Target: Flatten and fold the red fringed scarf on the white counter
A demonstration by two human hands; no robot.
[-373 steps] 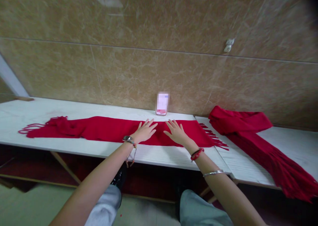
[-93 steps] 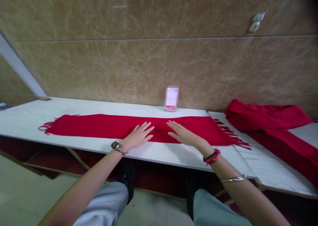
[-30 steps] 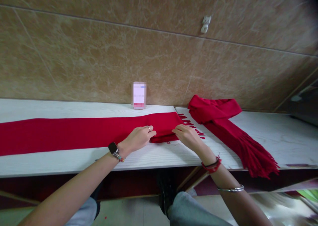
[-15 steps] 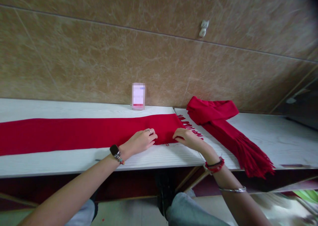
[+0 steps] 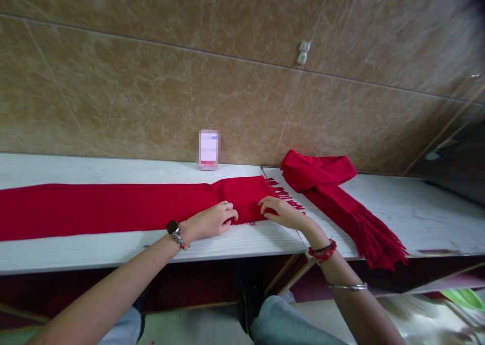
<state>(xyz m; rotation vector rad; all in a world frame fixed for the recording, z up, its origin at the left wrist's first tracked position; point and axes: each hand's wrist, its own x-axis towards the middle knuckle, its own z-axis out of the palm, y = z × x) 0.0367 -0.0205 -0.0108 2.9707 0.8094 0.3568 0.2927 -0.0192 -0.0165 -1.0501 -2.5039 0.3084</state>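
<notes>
A long red scarf (image 5: 125,208) lies flat along the white counter, its right end doubled over. Short red fringe shows beyond that end. My left hand (image 5: 212,219) rests at the scarf's near edge, its bent fingers loosely on the cloth and the thumb apart from them. Over the right end is my right hand (image 5: 282,213), with fingers bent and a gap between thumb and forefinger. No cloth is visibly pinched in either hand. A second red scarf (image 5: 322,176), loosely folded with its fringe toward me, lies to the right.
A phone-like upright object (image 5: 208,150), blurred out, leans against the brown marbled wall (image 5: 151,92). The white counter (image 5: 94,254) has open shelving below its front edge. A small white cat-shaped piece (image 5: 303,52) is on the wall. A green basin (image 5: 464,298) shows at lower right.
A raised crease has appeared across the doubled end, beside my left hand. My right thumb and fingers have spread slightly apart. The whole view has shifted a little.
</notes>
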